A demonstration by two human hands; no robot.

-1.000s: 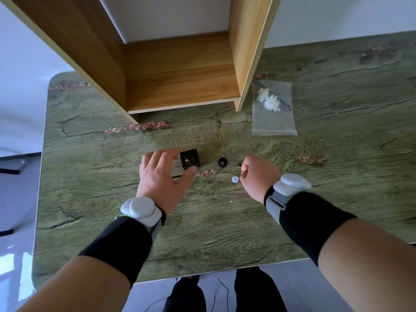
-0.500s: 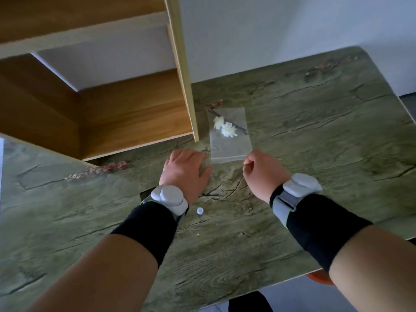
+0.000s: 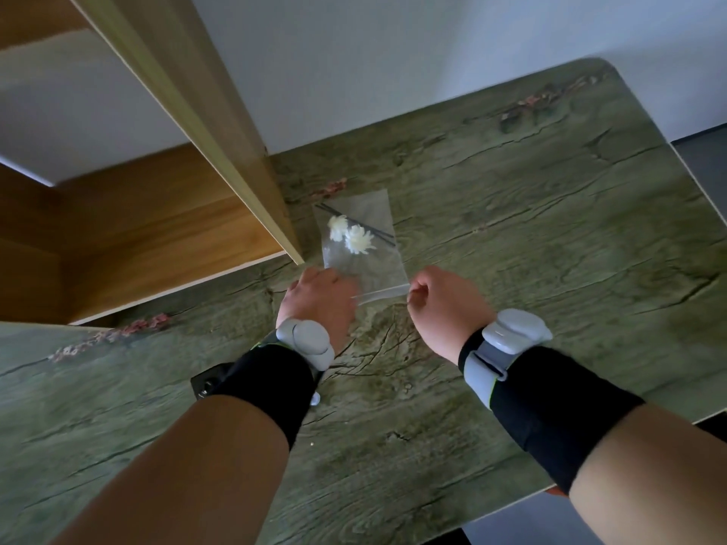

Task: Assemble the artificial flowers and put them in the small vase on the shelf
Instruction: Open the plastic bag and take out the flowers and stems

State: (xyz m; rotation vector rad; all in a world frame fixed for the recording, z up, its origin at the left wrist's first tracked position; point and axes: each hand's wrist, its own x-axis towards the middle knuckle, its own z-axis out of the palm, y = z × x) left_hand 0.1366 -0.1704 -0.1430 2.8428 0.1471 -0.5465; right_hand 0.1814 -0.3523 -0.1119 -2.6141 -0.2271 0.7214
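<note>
Both hands are working at the near edge of the bag (image 3: 364,245), which is lying flat on the table (image 3: 531,214) just right of the shelf (image 3: 157,238). The left hand (image 3: 316,298) is curling over the bag's near left corner, fingers hidden under the palm, so I cannot tell whether they are pinching the plastic or only pressing it down. The right hand (image 3: 440,304) is closing into a loose fist with thumb and forefinger nipping the near right corner of the strip. Gripping the two ends of the same edge looks like a way of pulling the mouth of the bag apart, each hand bracing against the other.

Inside the bag, toward its far end, two white flowers (image 3: 351,234) are lying side by side with thin dark stems (image 3: 360,224) crossing behind them, so the parts are not yet out and nothing is being assembled yet.

A small dark box (image 3: 206,381) is peeking out from under the left forearm on the near left, possibly the vase, though too much is covered to say. The shelf's open bay is standing far left, within reach for later placing.
</note>
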